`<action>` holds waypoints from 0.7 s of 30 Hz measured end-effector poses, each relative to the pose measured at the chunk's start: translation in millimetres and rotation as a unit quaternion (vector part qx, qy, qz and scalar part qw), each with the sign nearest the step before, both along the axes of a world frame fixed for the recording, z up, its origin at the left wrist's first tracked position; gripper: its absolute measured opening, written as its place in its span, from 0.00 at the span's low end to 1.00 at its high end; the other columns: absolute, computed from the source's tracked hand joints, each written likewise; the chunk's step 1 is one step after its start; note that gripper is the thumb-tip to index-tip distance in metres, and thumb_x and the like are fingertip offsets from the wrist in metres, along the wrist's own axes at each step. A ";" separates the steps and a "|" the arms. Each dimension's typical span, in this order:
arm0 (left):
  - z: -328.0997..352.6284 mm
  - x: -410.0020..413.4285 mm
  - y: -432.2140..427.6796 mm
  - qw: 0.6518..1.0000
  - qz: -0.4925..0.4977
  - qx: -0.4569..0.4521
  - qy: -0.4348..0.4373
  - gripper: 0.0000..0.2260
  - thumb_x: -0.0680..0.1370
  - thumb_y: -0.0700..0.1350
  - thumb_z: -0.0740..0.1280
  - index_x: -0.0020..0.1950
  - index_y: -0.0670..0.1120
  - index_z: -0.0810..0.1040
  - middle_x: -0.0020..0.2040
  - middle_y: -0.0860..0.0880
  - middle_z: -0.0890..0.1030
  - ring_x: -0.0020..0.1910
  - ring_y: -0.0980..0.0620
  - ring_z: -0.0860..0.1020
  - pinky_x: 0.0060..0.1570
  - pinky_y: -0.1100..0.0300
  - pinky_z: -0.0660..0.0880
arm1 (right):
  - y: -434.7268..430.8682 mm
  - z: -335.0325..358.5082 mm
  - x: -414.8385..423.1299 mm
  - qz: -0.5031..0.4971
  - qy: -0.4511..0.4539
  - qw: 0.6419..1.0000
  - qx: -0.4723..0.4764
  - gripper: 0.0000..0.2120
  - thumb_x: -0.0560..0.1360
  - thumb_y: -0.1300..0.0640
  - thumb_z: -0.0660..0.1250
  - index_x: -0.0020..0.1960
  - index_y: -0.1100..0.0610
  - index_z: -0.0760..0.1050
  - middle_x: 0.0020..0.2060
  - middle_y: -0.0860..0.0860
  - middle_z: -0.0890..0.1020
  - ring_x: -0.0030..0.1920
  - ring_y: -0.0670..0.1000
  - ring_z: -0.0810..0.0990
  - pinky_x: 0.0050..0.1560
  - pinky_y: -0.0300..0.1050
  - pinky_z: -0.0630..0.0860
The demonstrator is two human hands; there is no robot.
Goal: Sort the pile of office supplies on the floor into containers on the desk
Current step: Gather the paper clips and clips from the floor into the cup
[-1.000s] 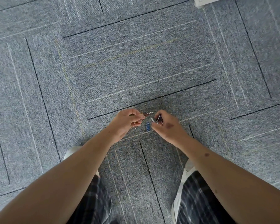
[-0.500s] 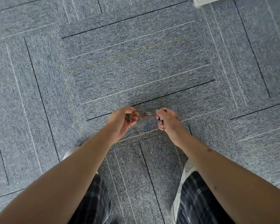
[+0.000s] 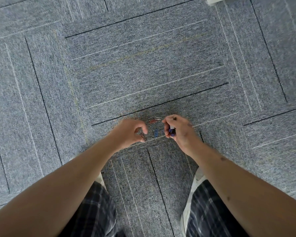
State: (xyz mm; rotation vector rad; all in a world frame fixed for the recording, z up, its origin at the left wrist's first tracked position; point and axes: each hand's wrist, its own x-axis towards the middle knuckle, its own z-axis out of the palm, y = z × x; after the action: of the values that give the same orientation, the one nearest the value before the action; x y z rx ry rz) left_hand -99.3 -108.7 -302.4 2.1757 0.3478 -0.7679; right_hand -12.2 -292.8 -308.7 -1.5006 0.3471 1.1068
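Now fingers of the left hand pinch a small brownish wire clip, lower than before. Those of the right hand grip small blue pieces. One blue wire paperclip stays uncollected between them.

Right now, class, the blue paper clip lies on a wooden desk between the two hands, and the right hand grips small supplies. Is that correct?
No. The blue paper clip lies on the grey carpet, not on a wooden desk, as the head view shows. It is between the left hand and the right hand, which grips small supplies.
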 end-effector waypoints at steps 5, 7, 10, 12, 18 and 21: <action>-5.6 -5.5 -0.5 0.998 -0.025 0.049 -0.004 0.05 0.76 0.43 0.69 0.51 0.49 0.80 0.55 0.50 0.80 0.46 0.58 0.76 0.56 0.62 0.67 | -1.0 -0.9 1.0 0.003 -0.007 1.000 -0.011 0.10 0.80 0.68 0.56 0.51 0.61 0.76 0.33 0.52 0.76 0.32 0.49 0.73 0.32 0.42 0.70; -5.2 -8.8 -1.3 0.997 -0.033 0.062 -0.011 0.05 0.77 0.44 0.68 0.52 0.48 0.80 0.53 0.51 0.80 0.38 0.63 0.72 0.51 0.64 0.68 | -2.4 -0.7 2.0 0.005 -0.006 1.000 -0.022 0.10 0.79 0.69 0.55 0.48 0.61 0.74 0.33 0.52 0.75 0.31 0.49 0.71 0.30 0.41 0.68; -8.5 -15.0 -2.0 0.997 -0.009 0.077 0.001 0.03 0.77 0.47 0.68 0.51 0.51 0.78 0.52 0.52 0.80 0.36 0.62 0.72 0.47 0.62 0.73 | -4.6 -0.9 3.9 0.042 -0.030 0.998 -0.045 0.09 0.80 0.67 0.55 0.46 0.60 0.72 0.31 0.52 0.72 0.28 0.47 0.66 0.27 0.39 0.62; -11.7 -17.2 -3.2 0.997 0.024 0.067 0.010 0.03 0.78 0.48 0.67 0.50 0.52 0.78 0.50 0.53 0.79 0.33 0.57 0.74 0.37 0.64 0.73 | -5.2 -1.3 4.7 0.077 -0.055 0.994 -0.061 0.08 0.80 0.65 0.57 0.47 0.60 0.73 0.31 0.51 0.70 0.27 0.46 0.63 0.28 0.41 0.59; -6.4 1.1 -7.8 0.995 0.089 0.037 -0.023 0.01 0.78 0.48 0.66 0.49 0.54 0.77 0.39 0.56 0.76 0.26 0.55 0.68 0.24 0.68 0.65 | 0.6 -3.7 7.3 0.123 -0.077 0.985 -0.092 0.06 0.79 0.62 0.62 0.46 0.57 0.77 0.37 0.53 0.77 0.32 0.50 0.69 0.29 0.40 0.63; -6.6 14.4 -15.3 0.995 0.090 0.038 -0.028 0.02 0.78 0.48 0.67 0.50 0.52 0.78 0.39 0.54 0.77 0.26 0.56 0.67 0.27 0.68 0.66 | -0.8 -3.5 10.2 0.043 -0.039 0.997 -0.057 0.09 0.79 0.67 0.60 0.46 0.59 0.76 0.38 0.53 0.79 0.31 0.45 0.72 0.28 0.35 0.66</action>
State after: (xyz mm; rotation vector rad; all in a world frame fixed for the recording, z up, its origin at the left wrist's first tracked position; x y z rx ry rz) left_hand -84.9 -124.1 -309.0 2.1957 0.5443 -0.5996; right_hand -2.0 -293.6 -312.2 -1.6691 0.2984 1.1064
